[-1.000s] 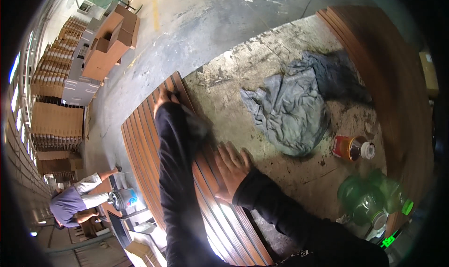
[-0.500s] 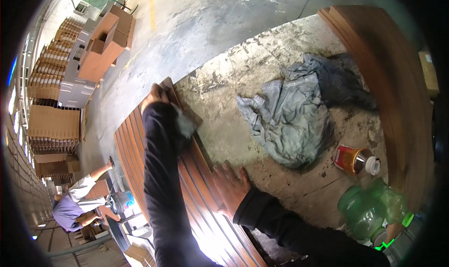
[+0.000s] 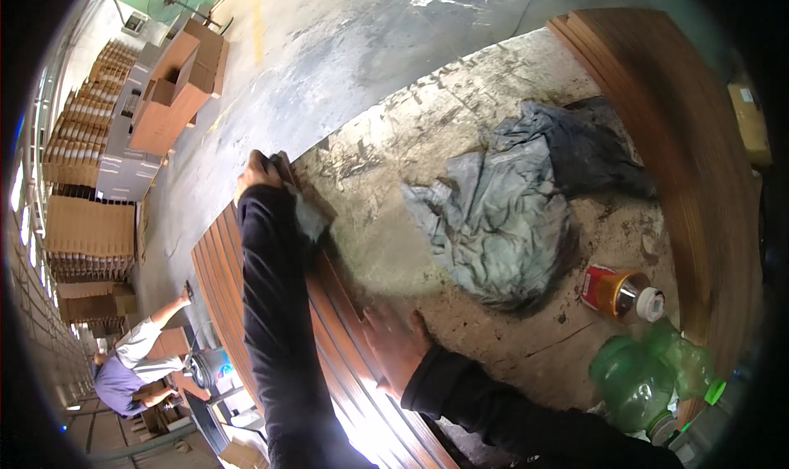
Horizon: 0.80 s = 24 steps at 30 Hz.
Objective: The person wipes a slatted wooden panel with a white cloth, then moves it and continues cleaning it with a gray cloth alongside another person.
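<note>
A grooved reddish-brown wooden panel (image 3: 222, 296) lies along the left edge of a stained worktable (image 3: 427, 148). My left hand (image 3: 256, 173) is at the panel's far end, closed on a grey rag (image 3: 311, 216) that lies against the wood. Flat on the panel's near part rests my right hand (image 3: 396, 346), fingers spread. Both forearms are in black sleeves.
A crumpled grey and black cloth (image 3: 514, 214) lies mid-table. A red-gold can (image 3: 618, 295) and a green plastic bottle (image 3: 645, 378) sit at the near right. A stack of brown panels (image 3: 682, 140) runs along the right. Cardboard boxes (image 3: 173, 91) and another person (image 3: 131, 370) are at left.
My left hand with the rag has slid along the panel toward its far end. My right hand has stayed flat on the panel, a little nearer to me.
</note>
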### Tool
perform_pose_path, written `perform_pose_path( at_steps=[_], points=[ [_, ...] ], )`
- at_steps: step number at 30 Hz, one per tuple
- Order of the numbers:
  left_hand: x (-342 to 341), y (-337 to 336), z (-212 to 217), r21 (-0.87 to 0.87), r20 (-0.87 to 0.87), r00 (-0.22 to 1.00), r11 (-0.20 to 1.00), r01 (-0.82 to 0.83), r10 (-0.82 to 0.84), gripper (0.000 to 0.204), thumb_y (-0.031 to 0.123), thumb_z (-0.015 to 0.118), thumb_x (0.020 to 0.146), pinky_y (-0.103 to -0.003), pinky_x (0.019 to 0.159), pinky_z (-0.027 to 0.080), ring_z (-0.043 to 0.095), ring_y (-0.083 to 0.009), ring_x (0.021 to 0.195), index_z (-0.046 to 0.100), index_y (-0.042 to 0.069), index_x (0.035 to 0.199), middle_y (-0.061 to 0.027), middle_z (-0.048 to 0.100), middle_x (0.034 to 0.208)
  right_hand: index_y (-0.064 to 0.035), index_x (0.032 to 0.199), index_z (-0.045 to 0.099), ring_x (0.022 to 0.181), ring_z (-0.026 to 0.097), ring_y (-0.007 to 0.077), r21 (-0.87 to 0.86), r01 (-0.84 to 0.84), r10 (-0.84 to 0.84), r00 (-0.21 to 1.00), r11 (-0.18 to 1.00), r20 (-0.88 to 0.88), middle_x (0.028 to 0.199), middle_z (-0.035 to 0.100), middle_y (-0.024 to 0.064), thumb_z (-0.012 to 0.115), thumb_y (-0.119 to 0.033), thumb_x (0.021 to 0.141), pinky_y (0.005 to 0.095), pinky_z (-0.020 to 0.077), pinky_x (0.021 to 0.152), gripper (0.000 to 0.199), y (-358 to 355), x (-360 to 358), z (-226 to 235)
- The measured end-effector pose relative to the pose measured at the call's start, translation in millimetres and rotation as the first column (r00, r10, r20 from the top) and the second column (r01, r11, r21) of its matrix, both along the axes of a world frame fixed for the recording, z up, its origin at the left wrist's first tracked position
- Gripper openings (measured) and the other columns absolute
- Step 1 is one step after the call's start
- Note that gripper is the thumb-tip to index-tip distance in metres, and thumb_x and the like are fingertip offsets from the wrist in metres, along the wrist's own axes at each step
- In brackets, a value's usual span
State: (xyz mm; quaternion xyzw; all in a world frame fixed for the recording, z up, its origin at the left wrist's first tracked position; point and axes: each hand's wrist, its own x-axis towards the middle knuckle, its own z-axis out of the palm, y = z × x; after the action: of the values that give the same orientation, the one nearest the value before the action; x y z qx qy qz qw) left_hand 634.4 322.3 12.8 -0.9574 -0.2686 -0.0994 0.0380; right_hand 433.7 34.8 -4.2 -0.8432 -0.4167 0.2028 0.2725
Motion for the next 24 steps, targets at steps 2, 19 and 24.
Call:
perform_pose_path(
  at_steps=[2, 19, 24],
  points=[
    [11.5, 5.8, -2.7, -0.021, 0.065, 0.997, 0.999, -0.041, 0.042, 0.018, 0.028, 0.050, 0.083, -0.047, 0.069, 0.048, 0.060, -0.0403, 0.081, 0.054, 0.013, 0.092, -0.0206, 0.063, 0.083, -0.0016, 0.134, 0.029, 0.136, 0.014, 0.0291, -0.014, 0.004, -0.003, 1.000, 1.000, 0.021, 0.145, 0.021, 0.0130, 0.068, -0.050, 0.067, 0.0594, 0.0190, 0.100, 0.092, 2.8, -2.7, -5.1],
    [-7.2, 4.0, 1.4, -0.016, 0.048, 0.999, 1.000, -0.001, 0.002, 0.017, 0.028, 0.051, 0.082, -0.047, 0.069, 0.048, 0.061, -0.0389, 0.080, 0.054, 0.015, 0.092, -0.0192, 0.064, 0.085, 0.0007, 0.132, 0.031, 0.135, 0.014, 0.0346, 0.093, 0.002, 0.001, 0.999, 0.996, -0.032, 0.143, 0.022, 0.0178, 0.071, -0.045, 0.064, 0.0586, 0.0127, 0.103, 0.091, 0.1, 7.8, 3.3],
    [-92.6, -59.6, -5.6, -0.141, -0.080, 0.952, 0.949, 0.283, -0.296, 0.019, 0.027, 0.054, 0.081, -0.048, 0.061, 0.049, 0.062, -0.0385, 0.070, 0.054, 0.016, 0.096, -0.0177, 0.063, 0.076, 0.0028, 0.130, 0.035, 0.135, 0.013, 0.0355, 0.060, 0.032, -0.031, 0.999, 0.998, -0.029, 0.143, 0.021, 0.0205, 0.070, -0.046, 0.067, 0.0572, 0.0150, 0.104, 0.087, -15.8, 15.3, -0.4]
  ],
)
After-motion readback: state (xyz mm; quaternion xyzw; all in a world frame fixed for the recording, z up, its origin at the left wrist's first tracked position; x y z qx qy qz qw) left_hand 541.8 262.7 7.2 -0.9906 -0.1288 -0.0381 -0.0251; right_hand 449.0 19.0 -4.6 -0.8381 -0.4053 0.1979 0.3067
